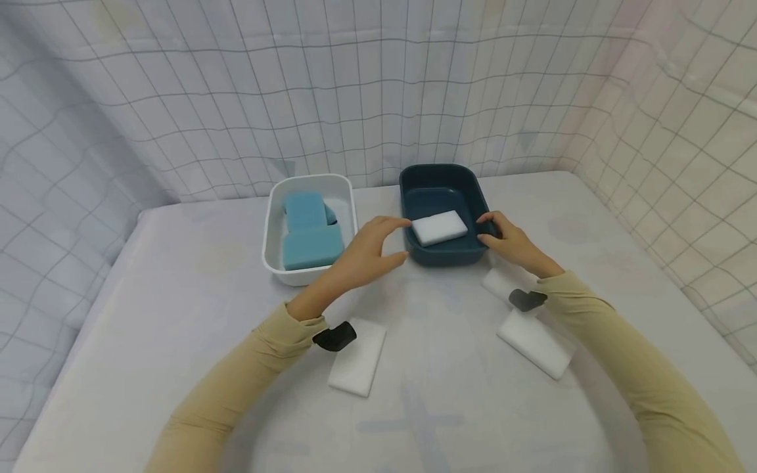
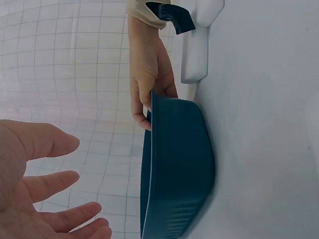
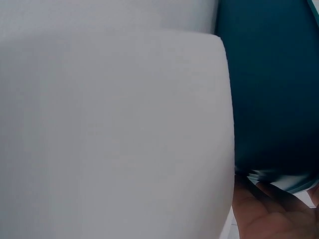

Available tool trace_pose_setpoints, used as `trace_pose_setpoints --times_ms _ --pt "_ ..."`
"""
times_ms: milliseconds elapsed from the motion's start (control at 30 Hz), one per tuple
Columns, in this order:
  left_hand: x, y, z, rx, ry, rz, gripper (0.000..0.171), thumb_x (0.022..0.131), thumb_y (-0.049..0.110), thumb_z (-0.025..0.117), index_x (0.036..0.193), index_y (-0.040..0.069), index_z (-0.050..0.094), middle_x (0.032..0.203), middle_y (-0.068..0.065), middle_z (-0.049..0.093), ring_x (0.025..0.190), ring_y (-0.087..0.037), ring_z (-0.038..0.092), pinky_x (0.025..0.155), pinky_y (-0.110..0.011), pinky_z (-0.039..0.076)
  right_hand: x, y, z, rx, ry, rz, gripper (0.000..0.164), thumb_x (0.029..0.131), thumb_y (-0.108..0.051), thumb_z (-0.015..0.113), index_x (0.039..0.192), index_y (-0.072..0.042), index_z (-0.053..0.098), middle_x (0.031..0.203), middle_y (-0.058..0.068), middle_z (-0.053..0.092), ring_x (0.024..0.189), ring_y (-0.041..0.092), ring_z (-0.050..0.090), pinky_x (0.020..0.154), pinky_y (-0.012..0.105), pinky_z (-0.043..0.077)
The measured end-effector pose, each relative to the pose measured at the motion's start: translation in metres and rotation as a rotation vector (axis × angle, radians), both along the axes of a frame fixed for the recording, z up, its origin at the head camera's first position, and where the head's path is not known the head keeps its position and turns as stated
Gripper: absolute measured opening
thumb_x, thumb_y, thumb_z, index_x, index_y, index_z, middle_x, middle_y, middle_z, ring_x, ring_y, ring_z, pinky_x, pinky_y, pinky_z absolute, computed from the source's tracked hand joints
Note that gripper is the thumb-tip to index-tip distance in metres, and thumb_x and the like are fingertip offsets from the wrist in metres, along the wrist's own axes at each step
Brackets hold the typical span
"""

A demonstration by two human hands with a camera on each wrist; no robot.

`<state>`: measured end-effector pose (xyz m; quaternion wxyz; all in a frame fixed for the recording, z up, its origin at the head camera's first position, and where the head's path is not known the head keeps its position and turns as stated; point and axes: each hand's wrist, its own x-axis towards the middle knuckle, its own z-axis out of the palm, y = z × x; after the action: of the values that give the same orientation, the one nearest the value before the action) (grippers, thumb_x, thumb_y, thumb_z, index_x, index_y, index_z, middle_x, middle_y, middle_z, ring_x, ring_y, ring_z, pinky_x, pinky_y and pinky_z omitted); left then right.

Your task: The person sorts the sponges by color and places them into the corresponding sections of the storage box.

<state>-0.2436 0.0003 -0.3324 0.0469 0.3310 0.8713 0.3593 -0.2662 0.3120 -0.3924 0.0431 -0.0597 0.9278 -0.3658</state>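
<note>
While your right hand (image 1: 513,244) pinches rim of dark box (image 1: 445,258), your left hand (image 1: 371,249) hovers by its left side, thumb and fingers spread apart, holding nothing. One white block (image 1: 439,228) lies inside, toward your end. Over in white tub (image 1: 267,243), blue blocks (image 1: 313,247) sit together; that part looks done. By my reading, you have three to go, all lying on table (image 1: 177,295): left block (image 1: 357,360) by your left wrist, near right block (image 1: 535,343) and far right block (image 1: 499,284) by your right wrist. Dark box seems barely begun.

Tan slvs (image 1: 232,386), blk wrist cams (image 1: 335,336)
</note>
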Motion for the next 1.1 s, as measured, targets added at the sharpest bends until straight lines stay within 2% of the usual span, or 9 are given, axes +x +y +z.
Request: trace_pose_setpoints --times_ms 300,633,933,1100 --pt "0.022 -0.016 0.003 -0.046 -0.051 -0.043 0.051 0.090 0.019 0.061 0.137 0.007 0.045 0.142 -0.010 0.045 0.135 -0.027 0.039 0.110 -0.047 0.035 -0.001 0.003 -0.002 -0.013 -0.010 0.001 0.037 0.097 -0.024 0.046 0.131 -0.012 0.037 0.085 0.006 0.039 0.078 0.021 0.040 0.067 0.029 0.037" --pt "0.051 -0.042 -0.003 -0.095 -0.111 -0.102 0.055 0.084 0.019 0.068 0.135 0.011 0.048 0.142 -0.009 0.044 0.135 -0.026 0.039 0.107 -0.047 0.039 0.001 0.002 -0.002 -0.013 -0.027 0.004 0.038 0.097 -0.025 0.045 0.131 -0.012 0.037 0.086 0.007 0.040 0.079 0.022 0.041 0.068 0.029 0.037" --pt "0.063 -0.065 -0.024 -0.122 -0.133 -0.098 0.042 0.079 0.018 0.074 0.118 0.009 0.059 0.138 -0.015 0.048 0.129 -0.031 0.043 0.104 -0.049 0.039 0.002 0.000 0.001 -0.004 -0.025 0.017 0.038 0.097 -0.025 0.044 0.131 -0.010 0.037 0.083 0.006 0.037 0.076 0.020 0.039 0.066 0.029 0.035" --pt "0.070 -0.074 -0.031 -0.166 -0.212 -0.119 0.044 0.074 0.018 0.078 0.113 0.014 0.060 0.143 -0.015 0.041 0.132 -0.033 0.038 0.105 -0.051 0.037 0.002 0.000 0.003 -0.004 -0.019 0.017 0.038 0.097 -0.025 0.044 0.131 -0.010 0.037 0.085 0.007 0.039 0.079 0.021 0.041 0.068 0.029 0.036"
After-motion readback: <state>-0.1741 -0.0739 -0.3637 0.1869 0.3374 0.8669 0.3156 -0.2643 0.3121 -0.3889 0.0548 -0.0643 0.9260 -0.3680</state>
